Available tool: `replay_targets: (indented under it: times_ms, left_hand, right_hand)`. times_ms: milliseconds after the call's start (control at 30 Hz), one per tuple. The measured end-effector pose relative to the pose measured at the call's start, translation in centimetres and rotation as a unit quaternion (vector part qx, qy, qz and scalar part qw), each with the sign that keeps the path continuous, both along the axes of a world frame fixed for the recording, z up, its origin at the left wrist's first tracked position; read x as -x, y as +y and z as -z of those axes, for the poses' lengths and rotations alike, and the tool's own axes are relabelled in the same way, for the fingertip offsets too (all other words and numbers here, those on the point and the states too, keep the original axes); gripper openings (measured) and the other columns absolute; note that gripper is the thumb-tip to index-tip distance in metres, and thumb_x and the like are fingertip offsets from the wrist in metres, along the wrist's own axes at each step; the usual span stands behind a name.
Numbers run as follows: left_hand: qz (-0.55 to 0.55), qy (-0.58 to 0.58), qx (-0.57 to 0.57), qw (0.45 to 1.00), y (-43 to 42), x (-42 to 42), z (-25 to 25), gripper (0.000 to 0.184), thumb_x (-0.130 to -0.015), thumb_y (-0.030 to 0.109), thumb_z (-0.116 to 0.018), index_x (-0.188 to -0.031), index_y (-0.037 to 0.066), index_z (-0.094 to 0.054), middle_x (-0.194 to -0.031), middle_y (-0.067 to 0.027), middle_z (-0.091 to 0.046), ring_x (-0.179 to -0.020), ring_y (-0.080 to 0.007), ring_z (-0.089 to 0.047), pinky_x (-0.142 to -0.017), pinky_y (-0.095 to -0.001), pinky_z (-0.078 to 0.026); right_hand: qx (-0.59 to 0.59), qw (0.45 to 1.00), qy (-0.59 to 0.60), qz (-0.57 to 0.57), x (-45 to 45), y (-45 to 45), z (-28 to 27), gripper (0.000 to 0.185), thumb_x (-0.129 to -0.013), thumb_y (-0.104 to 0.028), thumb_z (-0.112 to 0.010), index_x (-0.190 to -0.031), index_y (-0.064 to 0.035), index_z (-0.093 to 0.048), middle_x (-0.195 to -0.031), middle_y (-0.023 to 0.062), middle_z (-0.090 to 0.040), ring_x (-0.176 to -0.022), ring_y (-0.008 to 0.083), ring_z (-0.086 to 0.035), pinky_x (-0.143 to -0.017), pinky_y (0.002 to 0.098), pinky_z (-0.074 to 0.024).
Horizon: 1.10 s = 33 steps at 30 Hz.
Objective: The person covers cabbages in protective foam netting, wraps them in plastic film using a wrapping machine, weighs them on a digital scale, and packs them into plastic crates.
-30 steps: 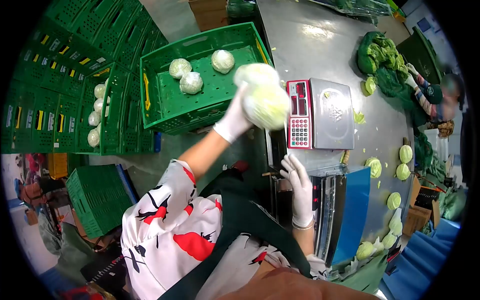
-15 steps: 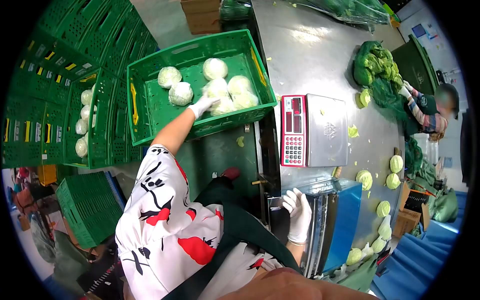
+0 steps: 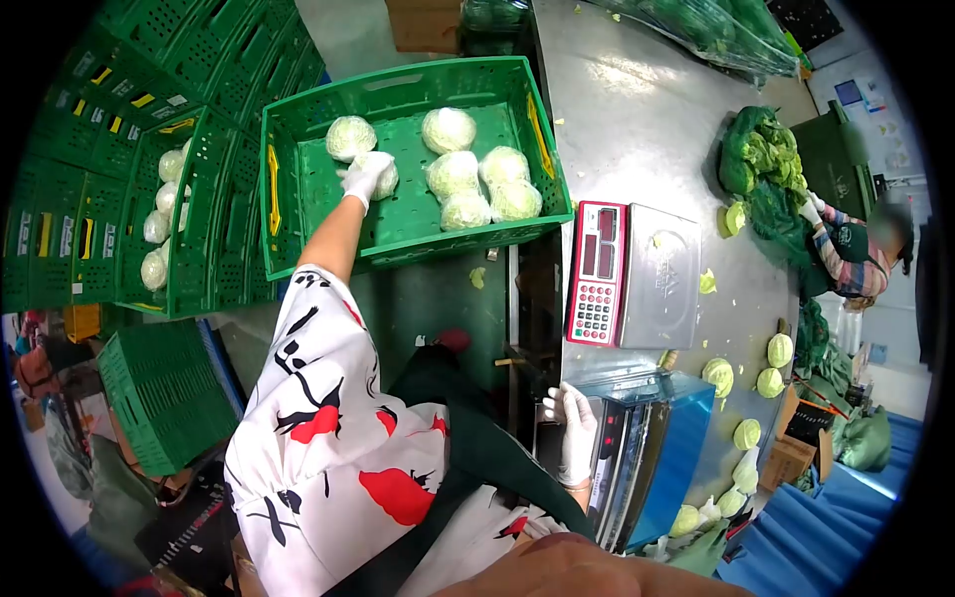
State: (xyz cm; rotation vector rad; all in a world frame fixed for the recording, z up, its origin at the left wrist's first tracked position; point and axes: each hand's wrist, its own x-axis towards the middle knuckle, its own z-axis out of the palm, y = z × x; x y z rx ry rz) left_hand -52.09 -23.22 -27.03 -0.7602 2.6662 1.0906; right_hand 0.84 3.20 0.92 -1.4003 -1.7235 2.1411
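Observation:
My left hand (image 3: 365, 176), in a white glove, is inside the green crate (image 3: 398, 82). Its fingers wrap over a plastic-wrapped cabbage (image 3: 387, 182), which the hand partly hides. Touching distance away, a second wrapped cabbage (image 3: 350, 138) lies at the crate's far left. Several more wrapped cabbages (image 3: 453, 173) sit in the crate's right half. My right hand (image 3: 574, 428), also gloved, is raised at the left side of the blue and steel machine (image 3: 662, 458). Its fingers are loosely bent and apart, with nothing in them.
A red and white scale (image 3: 657, 279) stands on the steel table (image 3: 617, 109). Bare cabbages (image 3: 717, 376) line the table's right side. Green crates (image 3: 214, 60) are stacked at left. Across the table, a person (image 3: 858, 244) handles a net sack of cabbages (image 3: 761, 149).
My left hand has moved left within the crate, from the right-hand group of cabbages to one of the left pair. My right hand has shifted slightly left and down. The view has turned a little.

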Motion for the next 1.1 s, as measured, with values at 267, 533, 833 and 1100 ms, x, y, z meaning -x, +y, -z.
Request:
replay_targets:
  times_ms: [267, 533, 833, 1100]
  left_hand:
    - [-0.124, -0.107, -0.464, 0.870, -1.8, -1.8, -1.5, 0.102, -0.064, 0.052, -0.086, -0.145, 0.014, -0.038, -0.144, -0.0127, -0.046, -0.130, -0.0308, -0.047, -0.101, -0.0500, -0.046]
    - [0.195, -0.160, -0.598, 0.761, 6.1, -5.3, -13.0, 0.070, -0.086, 0.046, -0.068, -0.144, 0.017, -0.043, -0.137, -0.0087, -0.056, -0.121, -0.0254, -0.059, -0.092, -0.0450, -0.053]
    - [0.627, 0.165, -0.287, 0.705, 35.3, -22.5, -24.4, 0.120, -0.057, 0.044, -0.089, -0.148, -0.006, -0.029, -0.138, -0.0303, -0.047, -0.131, -0.0411, -0.046, -0.112, -0.0433, -0.037]
    - [0.717, 0.299, -0.016, 0.629, 42.3, -30.6, -26.7, 0.118, -0.061, 0.056, -0.081, -0.150, 0.000, -0.029, -0.144, -0.0265, -0.042, -0.127, -0.0416, -0.048, -0.104, -0.0495, -0.041]
  right_hand:
    - [-0.020, 1.000, 0.009, 0.000, -0.1, -1.1, 1.1, 0.031, -0.103, -0.019, -0.054, -0.127, -0.0001, -0.060, -0.110, 0.0101, -0.070, -0.092, 0.0142, -0.067, -0.083, 0.0252, -0.0526]
    - [-0.022, 1.000, 0.004, 0.012, -2.4, -1.7, 0.1, 0.031, -0.103, -0.018, -0.053, -0.127, 0.0008, -0.060, -0.109, 0.0095, -0.070, -0.093, 0.0138, -0.067, -0.084, 0.0264, -0.0538]
    - [-0.111, 0.994, -0.004, -0.002, -4.9, -2.0, -0.7, 0.031, -0.102, -0.015, -0.057, -0.126, 0.0024, -0.060, -0.108, 0.0072, -0.069, -0.094, 0.0114, -0.064, -0.085, 0.0242, -0.0501]
    - [-0.156, 0.984, -0.061, 0.058, -9.6, -2.2, -1.6, 0.030, -0.098, -0.011, -0.062, -0.125, 0.0017, -0.060, -0.107, 0.0084, -0.072, -0.100, 0.0100, -0.067, -0.089, 0.0241, -0.0514]
